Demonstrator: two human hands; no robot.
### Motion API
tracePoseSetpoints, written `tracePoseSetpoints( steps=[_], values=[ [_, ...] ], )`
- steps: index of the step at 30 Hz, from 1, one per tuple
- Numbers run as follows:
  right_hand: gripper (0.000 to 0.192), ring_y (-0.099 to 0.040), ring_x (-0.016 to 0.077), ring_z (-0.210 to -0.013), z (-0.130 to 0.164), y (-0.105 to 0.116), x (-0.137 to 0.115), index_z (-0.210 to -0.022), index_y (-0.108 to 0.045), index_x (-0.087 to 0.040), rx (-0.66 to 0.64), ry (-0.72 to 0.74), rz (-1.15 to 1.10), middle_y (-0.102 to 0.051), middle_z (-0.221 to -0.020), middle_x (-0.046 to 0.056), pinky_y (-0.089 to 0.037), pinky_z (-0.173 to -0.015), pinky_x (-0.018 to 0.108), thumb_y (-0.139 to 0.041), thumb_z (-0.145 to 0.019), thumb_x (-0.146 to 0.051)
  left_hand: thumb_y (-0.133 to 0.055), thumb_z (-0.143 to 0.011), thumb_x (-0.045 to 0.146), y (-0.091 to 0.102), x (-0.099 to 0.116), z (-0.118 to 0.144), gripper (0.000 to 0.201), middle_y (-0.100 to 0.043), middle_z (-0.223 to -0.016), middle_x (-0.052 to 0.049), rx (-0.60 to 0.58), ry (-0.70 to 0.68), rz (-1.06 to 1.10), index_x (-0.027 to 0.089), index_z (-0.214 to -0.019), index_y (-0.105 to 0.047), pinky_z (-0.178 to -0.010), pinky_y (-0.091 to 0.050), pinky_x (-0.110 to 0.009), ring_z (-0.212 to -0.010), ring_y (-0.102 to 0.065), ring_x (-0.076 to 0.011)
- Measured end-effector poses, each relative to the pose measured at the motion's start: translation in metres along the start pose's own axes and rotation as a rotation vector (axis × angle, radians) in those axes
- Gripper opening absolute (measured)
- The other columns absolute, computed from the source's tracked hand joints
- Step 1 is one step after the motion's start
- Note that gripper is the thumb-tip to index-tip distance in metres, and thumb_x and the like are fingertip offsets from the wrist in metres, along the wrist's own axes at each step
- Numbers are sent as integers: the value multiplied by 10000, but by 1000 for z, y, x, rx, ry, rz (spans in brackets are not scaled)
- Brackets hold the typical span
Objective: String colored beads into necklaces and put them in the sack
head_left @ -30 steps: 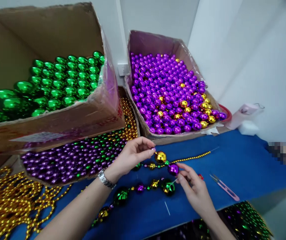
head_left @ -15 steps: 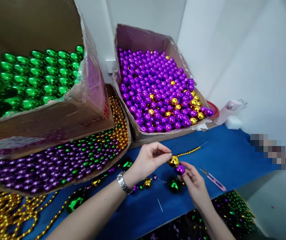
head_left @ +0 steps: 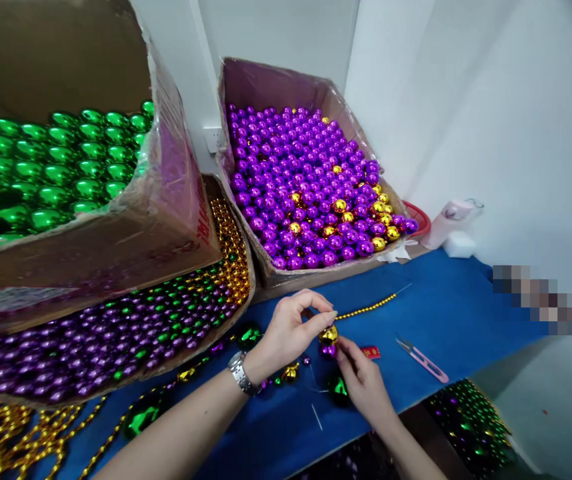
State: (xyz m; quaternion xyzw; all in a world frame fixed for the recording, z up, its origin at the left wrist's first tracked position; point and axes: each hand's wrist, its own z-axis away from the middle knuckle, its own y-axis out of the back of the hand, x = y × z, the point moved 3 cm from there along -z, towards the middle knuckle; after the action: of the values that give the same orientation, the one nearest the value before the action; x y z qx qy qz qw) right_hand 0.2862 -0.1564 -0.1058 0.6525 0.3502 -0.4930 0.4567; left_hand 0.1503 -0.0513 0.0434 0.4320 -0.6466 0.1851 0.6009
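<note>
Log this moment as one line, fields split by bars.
left hand: pinched at gold bead | right hand: gripping purple bead | snips: lying on blue table

The left hand (head_left: 291, 335) is angled toward two o'clock, thumb and fingertips pinched; the right hand (head_left: 365, 383) is pointed toward eleven o'clock, its fingers bent.

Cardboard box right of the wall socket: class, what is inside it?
Shiny purple balls, with gold balls among them, mostly toward the near right side. The top layer hides whatever lies deeper.
</note>
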Motion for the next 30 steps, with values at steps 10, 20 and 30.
tracePoseSetpoints(
  steps=[10, 20, 30],
  values=[
    [339, -597, 185, -1041, -22, 17, -92, -1257, -515, -250, -46, 246, 178, -621, -1170, 50, -465, -902, 304, -464, -925, -295, -621, -812, 239, 10, 47, -13, 111, -674, -750, -21, 70, -138, -65, 136, -789, -655, -624, -478, -210, -672, -608, -111],
    [259, -582, 114, -602, -27, 23, -74, -1052, -606, -200, -58, 129, 126, -621, -745, 9, -465, -562, 212, -417, -947, -342, -585, -841, 267, 10, 13, -3, 266, -637, -912, -52, 309, -44, 201, 171, -1087, -555, -709, -508, -258, -810, -604, -139],
    [253, -502, 84, -582, -27, 32, -62, -1003, -597, -183, 172, -47, -354, -577, -746, 7, -425, -528, 195, -540, -883, -398, -545, -844, 377, -49, -67, 67, 797, -441, -1338, -149, 34, 102, -173, 243, -1455, -52, -926, -451, -441, -1105, -521, -245]
  ],
)
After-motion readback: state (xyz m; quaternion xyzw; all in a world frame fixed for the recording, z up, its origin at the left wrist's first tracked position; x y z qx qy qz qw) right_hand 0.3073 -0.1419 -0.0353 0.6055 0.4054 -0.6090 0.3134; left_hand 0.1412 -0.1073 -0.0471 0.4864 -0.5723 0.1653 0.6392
